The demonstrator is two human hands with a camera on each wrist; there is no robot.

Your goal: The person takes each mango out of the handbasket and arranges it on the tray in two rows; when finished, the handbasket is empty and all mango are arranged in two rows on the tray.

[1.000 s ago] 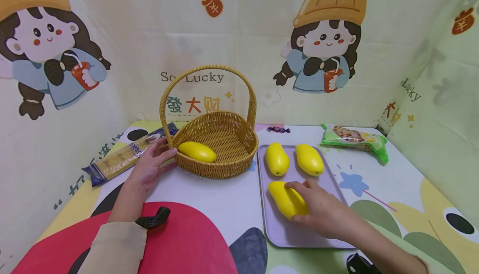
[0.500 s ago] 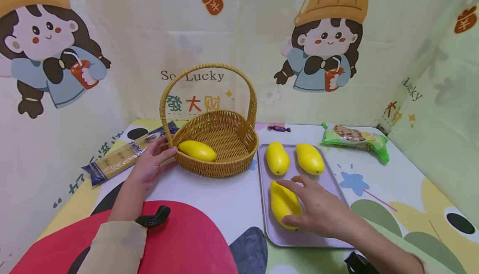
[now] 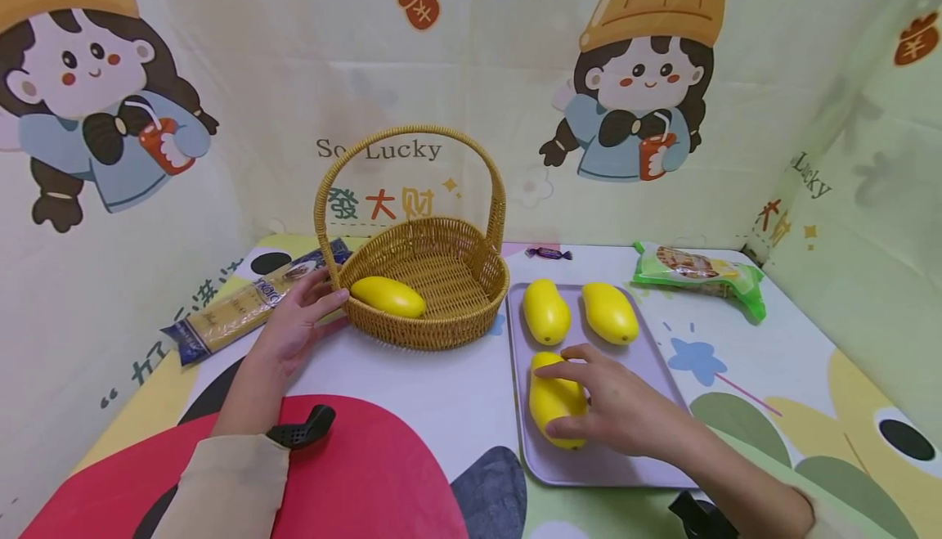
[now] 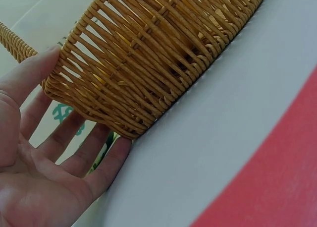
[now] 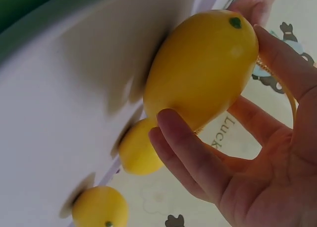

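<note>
My right hand holds a yellow mango over the near part of a lilac tray, thumb and fingers around it. In the right wrist view, the mango's small green stem end shows close to my thumb. Two more mangoes, a left one and a right one, lie at the tray's far end. Touching the left side of a wicker basket is my left hand. Its thumb meets the rim and its fairly straight fingers lie along the woven wall. One mango sits inside the basket.
Left of the basket lies a long noodle packet, partly behind my left hand. A wrapped candy lies beyond the tray. A green snack packet is at the back right. Printed cloth walls enclose the table.
The mango under my right hand turned to lie more lengthwise, then shifted slightly as my fingers moved on it. My left hand and the basket stay in place.
</note>
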